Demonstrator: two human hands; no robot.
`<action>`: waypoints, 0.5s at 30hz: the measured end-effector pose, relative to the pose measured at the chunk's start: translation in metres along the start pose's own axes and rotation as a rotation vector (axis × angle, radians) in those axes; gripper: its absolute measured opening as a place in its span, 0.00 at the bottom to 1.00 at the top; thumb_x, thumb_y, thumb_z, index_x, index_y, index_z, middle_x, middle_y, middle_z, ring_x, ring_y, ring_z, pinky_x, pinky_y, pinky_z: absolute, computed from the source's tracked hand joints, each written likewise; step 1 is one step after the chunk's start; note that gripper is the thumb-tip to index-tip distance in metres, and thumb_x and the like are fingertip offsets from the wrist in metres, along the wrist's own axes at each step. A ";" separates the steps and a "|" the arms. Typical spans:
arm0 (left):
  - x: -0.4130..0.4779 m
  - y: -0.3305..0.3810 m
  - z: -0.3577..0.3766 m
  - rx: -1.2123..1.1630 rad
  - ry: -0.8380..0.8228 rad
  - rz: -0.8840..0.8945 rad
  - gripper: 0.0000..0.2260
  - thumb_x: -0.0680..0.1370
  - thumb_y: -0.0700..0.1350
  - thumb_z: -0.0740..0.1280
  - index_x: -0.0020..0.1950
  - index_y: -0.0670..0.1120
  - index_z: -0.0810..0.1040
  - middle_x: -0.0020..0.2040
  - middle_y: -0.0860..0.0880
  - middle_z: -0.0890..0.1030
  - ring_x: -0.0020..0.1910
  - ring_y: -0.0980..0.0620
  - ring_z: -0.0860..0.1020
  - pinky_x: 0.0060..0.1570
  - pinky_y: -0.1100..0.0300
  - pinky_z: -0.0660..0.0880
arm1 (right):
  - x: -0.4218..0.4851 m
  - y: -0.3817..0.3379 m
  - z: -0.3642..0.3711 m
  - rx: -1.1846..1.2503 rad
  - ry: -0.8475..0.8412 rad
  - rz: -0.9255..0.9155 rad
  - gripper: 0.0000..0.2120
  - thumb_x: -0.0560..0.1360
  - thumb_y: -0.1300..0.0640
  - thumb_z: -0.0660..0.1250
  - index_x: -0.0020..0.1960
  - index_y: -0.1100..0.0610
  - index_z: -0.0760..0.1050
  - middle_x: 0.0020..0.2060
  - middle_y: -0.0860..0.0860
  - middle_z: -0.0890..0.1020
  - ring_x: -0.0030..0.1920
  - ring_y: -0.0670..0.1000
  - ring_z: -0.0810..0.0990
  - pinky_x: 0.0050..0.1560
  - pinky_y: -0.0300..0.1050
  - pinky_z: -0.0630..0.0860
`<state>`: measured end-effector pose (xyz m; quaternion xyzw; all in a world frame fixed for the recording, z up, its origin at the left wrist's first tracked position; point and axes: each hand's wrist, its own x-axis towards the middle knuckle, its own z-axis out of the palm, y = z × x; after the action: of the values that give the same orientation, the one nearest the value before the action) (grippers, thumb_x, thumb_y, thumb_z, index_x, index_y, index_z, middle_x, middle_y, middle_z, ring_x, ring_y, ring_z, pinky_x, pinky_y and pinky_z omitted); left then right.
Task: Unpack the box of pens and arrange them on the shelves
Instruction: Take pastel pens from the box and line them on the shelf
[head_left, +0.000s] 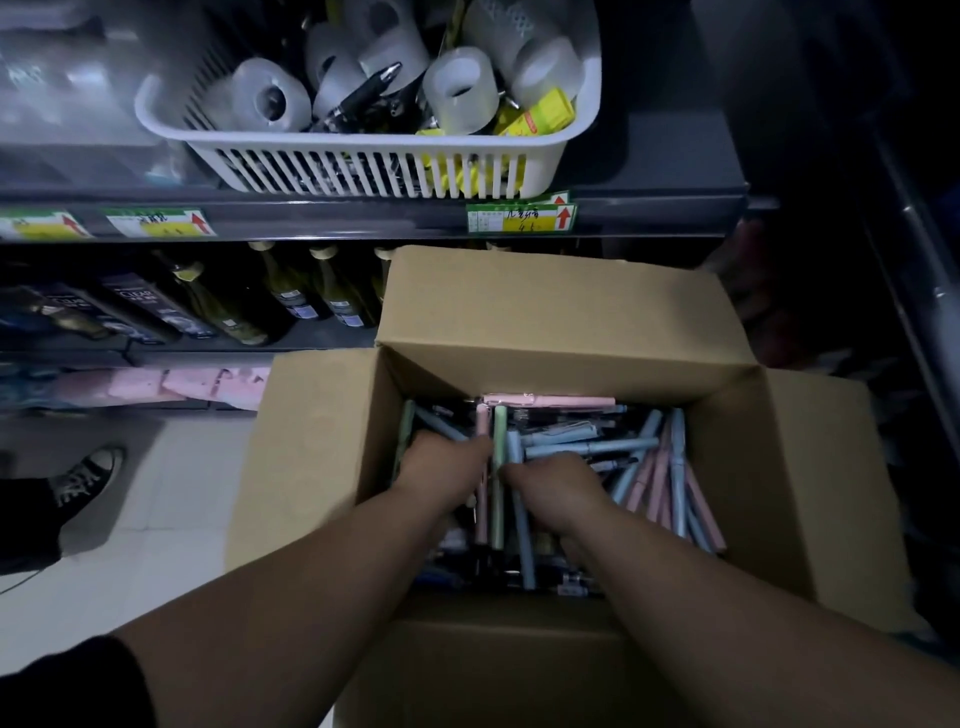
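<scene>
1. A cardboard box (322, 467) fills the view from centre down to 6 o'clock. Its flaps are folded outward at 9, 12 and 3 o'clock, which leaves the mouth free for both of my arms.
2. The pens (649, 467) lie inside it in a loose, criss-cross heap of pastel pink, blue and green, with darker ones beneath. None of the pastel ones show on the shelves in view, so I judge the unpacking has barely begun.
3. My left hand (441, 467) reaches in from 7 o'clock, back upward, fingers pushed down among the pens. Its fingertips are buried, so I cannot tell whether it has hold of anything.
4. My right hand (550, 488) comes in from 5 o'clock, just beside the left, knuckles up. Its fingers are also sunk in the heap, so I cannot make out its grip either.
5. The two hands sit close together at the middle of the heap, probably to gather a bundle rather than lift single pens.
6. At 12 o'clock a white slatted basket (363, 161) stands on a dark shelf (311, 223), holding tape rolls (457, 88) and a black pen. It looks a likely place for stationery.
7. At 10 o'clock, on a lower shelf, stand dark bottles (332, 291). At 9 o'clock a shoe (85, 480) rests on the pale floor.
</scene>
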<state>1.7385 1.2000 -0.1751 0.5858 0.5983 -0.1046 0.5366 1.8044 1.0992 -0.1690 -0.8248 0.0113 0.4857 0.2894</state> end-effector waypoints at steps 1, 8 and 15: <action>0.000 0.003 0.000 -0.028 0.004 -0.027 0.21 0.72 0.52 0.69 0.55 0.36 0.77 0.47 0.38 0.82 0.46 0.41 0.81 0.43 0.55 0.77 | 0.000 0.003 -0.002 0.002 -0.001 -0.004 0.16 0.75 0.52 0.67 0.31 0.56 0.70 0.27 0.52 0.72 0.29 0.52 0.71 0.32 0.42 0.65; 0.001 0.017 0.002 -0.228 -0.146 -0.182 0.21 0.71 0.56 0.70 0.55 0.40 0.77 0.46 0.43 0.79 0.43 0.45 0.78 0.43 0.56 0.76 | 0.003 0.028 -0.022 0.355 0.085 0.097 0.05 0.81 0.57 0.59 0.52 0.56 0.73 0.40 0.55 0.79 0.42 0.55 0.83 0.42 0.45 0.73; 0.002 0.026 0.004 -0.162 -0.106 -0.123 0.14 0.80 0.42 0.62 0.36 0.39 0.74 0.31 0.43 0.74 0.20 0.48 0.71 0.25 0.61 0.68 | 0.009 0.026 -0.027 0.646 0.138 0.221 0.08 0.79 0.54 0.65 0.45 0.57 0.73 0.45 0.58 0.81 0.43 0.56 0.83 0.52 0.55 0.79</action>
<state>1.7623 1.2064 -0.1653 0.4966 0.6103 -0.1195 0.6055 1.8229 1.0665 -0.1789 -0.7152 0.2734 0.4284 0.4798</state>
